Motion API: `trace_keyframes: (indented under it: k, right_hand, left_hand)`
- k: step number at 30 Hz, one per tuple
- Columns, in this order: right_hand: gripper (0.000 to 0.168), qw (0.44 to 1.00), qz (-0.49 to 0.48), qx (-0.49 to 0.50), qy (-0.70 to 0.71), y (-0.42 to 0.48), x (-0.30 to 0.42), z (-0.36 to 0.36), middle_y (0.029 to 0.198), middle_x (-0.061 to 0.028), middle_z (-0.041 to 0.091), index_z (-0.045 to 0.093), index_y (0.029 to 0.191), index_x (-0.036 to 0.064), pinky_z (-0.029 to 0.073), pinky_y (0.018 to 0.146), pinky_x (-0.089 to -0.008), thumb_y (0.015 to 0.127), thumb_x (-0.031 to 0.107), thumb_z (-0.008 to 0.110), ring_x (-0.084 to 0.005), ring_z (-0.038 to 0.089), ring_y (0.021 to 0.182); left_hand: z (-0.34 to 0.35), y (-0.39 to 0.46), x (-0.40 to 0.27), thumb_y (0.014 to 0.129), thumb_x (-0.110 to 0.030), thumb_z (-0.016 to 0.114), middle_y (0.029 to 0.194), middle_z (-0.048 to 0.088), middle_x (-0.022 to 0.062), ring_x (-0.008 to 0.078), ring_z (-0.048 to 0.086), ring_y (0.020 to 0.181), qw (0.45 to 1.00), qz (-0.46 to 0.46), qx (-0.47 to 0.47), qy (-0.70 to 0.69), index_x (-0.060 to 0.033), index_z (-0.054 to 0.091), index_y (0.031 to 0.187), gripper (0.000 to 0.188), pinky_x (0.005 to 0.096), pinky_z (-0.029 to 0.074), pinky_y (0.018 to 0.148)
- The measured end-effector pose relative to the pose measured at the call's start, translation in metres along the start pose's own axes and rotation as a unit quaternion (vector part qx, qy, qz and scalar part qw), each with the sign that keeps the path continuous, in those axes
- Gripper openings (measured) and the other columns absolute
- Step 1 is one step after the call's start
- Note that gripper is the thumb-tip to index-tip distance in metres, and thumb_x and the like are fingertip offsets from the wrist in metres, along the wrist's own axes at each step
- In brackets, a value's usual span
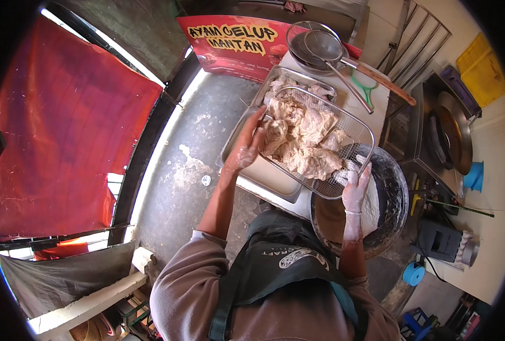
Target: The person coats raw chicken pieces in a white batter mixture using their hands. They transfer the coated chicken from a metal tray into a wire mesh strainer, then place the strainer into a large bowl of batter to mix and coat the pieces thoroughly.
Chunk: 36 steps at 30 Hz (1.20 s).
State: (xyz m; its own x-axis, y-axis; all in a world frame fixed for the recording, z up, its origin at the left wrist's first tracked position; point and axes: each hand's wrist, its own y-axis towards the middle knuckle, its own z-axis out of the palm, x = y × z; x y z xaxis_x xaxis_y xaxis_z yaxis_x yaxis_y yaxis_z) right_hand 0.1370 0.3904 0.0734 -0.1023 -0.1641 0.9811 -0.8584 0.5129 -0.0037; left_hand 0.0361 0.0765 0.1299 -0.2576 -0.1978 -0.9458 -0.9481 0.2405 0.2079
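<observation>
My left hand [248, 145] grips the left side of a wire mesh basket [354, 117]. Floured fingers of my right hand [357, 183] hold its lower right end. Batter-coated chicken pieces [312, 128] fill the basket, which is tilted above a metal tray of pale liquid [269, 174]. Behind it, more chicken pieces [284, 83] lie in another metal tray [263, 85]. Under my right hand and the basket's right end stands a large round basin [401, 187] with white flour [369, 209] inside.
Round strainers [325, 44], one with a wooden handle [384, 81], rest at the table's far end beside a green-handled tool [365, 89]. A red banner [235, 47] stands behind. To the right are a wok [459, 132] on a metal stand and a blue container [474, 177].
</observation>
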Motion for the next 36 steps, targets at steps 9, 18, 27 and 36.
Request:
trace_keyframes:
  k: [9,18,27,36]
  right_hand:
    - [0.066,0.998,-0.009,-0.001,-0.059,-0.002,0.010,0.002,0.151,-0.0225,0.026,0.019,0.146,-0.009,0.028,0.112,-0.0367,0.098,0.024,0.049,-0.0306,0.031,0.137]
    - [0.038,0.956,-0.181,-0.007,-0.229,0.002,-0.036,-0.004,0.148,-0.0277,0.026,0.050,0.132,0.003,0.029,0.113,-0.0443,0.094,0.005,0.044,-0.0415,0.030,0.136]
    - [0.058,0.998,0.037,0.019,0.039,0.002,-0.002,-0.006,0.146,-0.0210,0.032,0.025,0.145,-0.004,0.033,0.110,-0.0395,0.097,0.018,0.049,-0.0281,0.038,0.132]
    - [0.066,1.000,-0.006,-0.018,-0.010,0.000,0.011,-0.001,0.150,-0.0302,0.024,0.024,0.143,-0.012,0.020,0.115,-0.0422,0.098,0.030,0.046,-0.0398,0.026,0.139]
  left_hand:
    - [-0.041,-0.014,0.050,0.103,-0.044,0.038,0.101,0.061,0.0079,0.0175,0.055,0.100,0.974,-0.177,0.082,-0.115,-0.0002,0.055,0.112,0.048,0.0340,0.039,0.096]
    - [-0.063,-0.012,0.013,0.099,-0.043,0.051,0.089,0.060,0.0040,0.0170,0.060,0.087,0.974,-0.157,0.153,0.057,-0.0023,0.066,0.094,0.043,0.0336,0.046,0.086]
    - [-0.062,0.008,0.052,0.100,-0.030,0.050,0.087,0.058,0.0049,0.0169,0.055,0.083,0.985,-0.103,-0.002,-0.137,-0.0007,0.063,0.097,0.032,0.0310,0.046,0.077]
    - [0.039,-0.016,0.277,0.084,-0.024,0.061,0.131,0.053,0.0197,0.0403,0.048,0.120,0.968,-0.003,0.058,0.244,-0.0086,0.055,0.126,0.045,0.0504,0.036,0.105]
